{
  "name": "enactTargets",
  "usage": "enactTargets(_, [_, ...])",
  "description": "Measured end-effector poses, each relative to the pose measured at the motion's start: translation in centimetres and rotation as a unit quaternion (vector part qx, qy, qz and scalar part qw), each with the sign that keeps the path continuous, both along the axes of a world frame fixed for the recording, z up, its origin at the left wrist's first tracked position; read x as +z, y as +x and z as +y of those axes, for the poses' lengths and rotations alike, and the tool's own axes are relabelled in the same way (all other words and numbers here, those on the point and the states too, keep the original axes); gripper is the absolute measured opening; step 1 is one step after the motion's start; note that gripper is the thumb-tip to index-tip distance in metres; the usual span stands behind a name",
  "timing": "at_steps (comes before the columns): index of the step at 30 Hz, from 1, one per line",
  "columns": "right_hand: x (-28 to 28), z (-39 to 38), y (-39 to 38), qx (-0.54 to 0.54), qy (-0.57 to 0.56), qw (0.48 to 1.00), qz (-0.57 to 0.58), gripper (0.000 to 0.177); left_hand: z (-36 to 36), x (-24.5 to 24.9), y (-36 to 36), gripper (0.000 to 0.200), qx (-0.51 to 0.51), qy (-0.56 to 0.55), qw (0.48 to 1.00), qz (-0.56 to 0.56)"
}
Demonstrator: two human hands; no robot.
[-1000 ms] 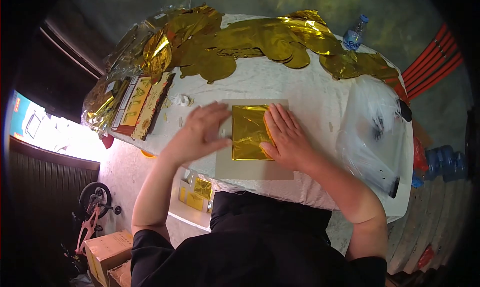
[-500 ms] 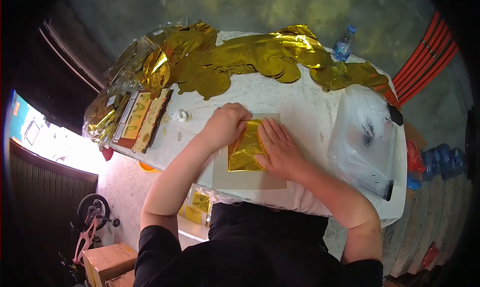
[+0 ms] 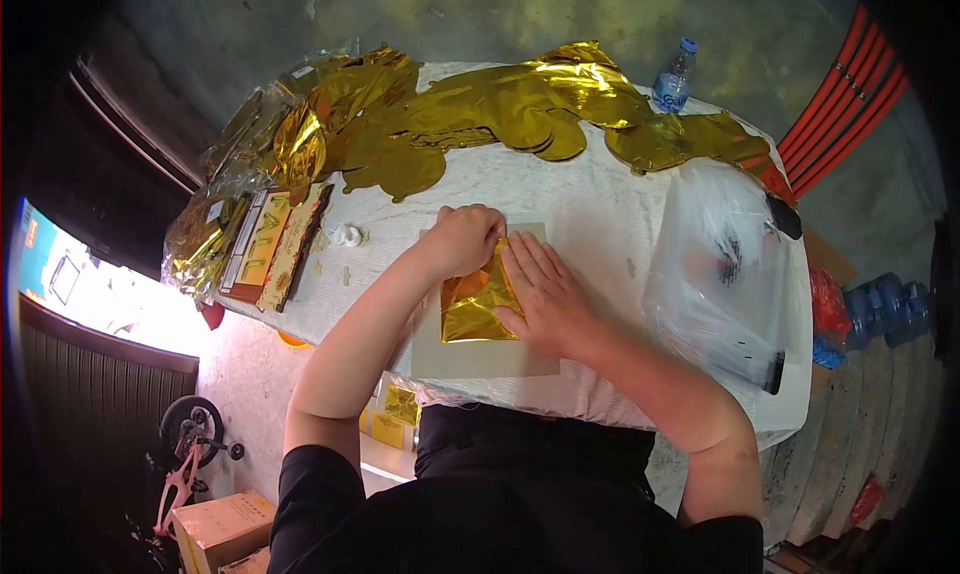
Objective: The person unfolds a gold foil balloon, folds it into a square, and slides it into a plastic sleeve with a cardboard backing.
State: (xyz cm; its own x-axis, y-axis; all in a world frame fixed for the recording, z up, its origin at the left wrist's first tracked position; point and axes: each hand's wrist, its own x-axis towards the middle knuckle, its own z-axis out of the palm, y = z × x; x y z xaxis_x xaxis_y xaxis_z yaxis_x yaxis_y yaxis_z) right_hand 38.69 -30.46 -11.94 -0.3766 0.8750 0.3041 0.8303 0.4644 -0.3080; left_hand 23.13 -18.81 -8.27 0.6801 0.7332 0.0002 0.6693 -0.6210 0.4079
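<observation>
A folded piece of shiny gold foil (image 3: 478, 312) lies on a flat grey-beige board (image 3: 480, 363) at the table's near side. My left hand (image 3: 466, 242) is closed, its fingertips pinching at the foil's upper edge; the exact grip is partly hidden. Fingers stretched out, my right hand (image 3: 545, 296) lies flat over the foil's right side and presses on it. Beyond both hands, flat gold foil shapes with rounded lobes (image 3: 490, 109) are spread along the far edge in overlapping layers.
On the left are a printed package (image 3: 270, 249), clear plastic-wrapped foil (image 3: 205, 244) and a small white item (image 3: 347, 235). A clear plastic bag (image 3: 715, 274) lies on the right. A water bottle (image 3: 674, 78) stands at the far edge of the white-covered table (image 3: 610, 194).
The camera view has shifted slightly. My left fingers have curled in closer to my right fingertips at the foil's top edge, and the foil's upper left part looks more lifted.
</observation>
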Motion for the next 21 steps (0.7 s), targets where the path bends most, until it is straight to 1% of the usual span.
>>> enactTargets(2, [-0.2,0.1,0.0,0.002,0.037,0.999,-0.005,0.074,0.1,-0.2,0.0,0.008,-0.002,-0.009,1.000,-0.007])
enactTargets(3, [-0.1,0.1,0.0,0.001,0.036,0.999,-0.005,0.074,0.1,-0.2,0.1,0.008,-0.002,-0.010,1.000,-0.006])
enactTargets(5, [0.1,0.0,0.0,0.002,-0.002,1.000,-0.005,0.072,-0.1,-0.1,0.0,0.006,0.001,-0.021,1.000,-0.023])
enactTargets(9, [0.2,0.1,-0.1,0.000,-0.012,1.000,-0.022,0.072,-0.5,-0.6,0.2,0.007,0.011,-0.018,0.999,-0.046])
enactTargets(11, [0.3,0.1,-0.2,-0.006,-0.028,0.999,-0.024,0.072,-0.8,-1.4,0.4,0.007,0.029,0.044,0.996,-0.065])
enactTargets(12, [0.4,0.1,-0.2,-0.007,-0.029,0.999,-0.024,0.072,-1.0,-1.5,0.5,0.007,0.029,0.043,0.997,-0.065])
enactTargets(14, [0.6,0.1,-0.1,-0.006,-0.039,0.998,-0.041,0.073,-1.2,-1.7,0.7,0.007,0.044,0.075,0.994,-0.063])
enactTargets(17, [0.6,0.1,-0.2,-0.006,-0.044,0.998,-0.035,0.074,-1.3,-1.8,0.7,0.008,0.059,0.096,0.992,-0.048])
enactTargets(21, [0.5,0.1,-0.2,-0.007,-0.043,0.998,-0.040,0.074,-1.4,-1.3,0.6,0.010,0.067,0.094,0.993,-0.029])
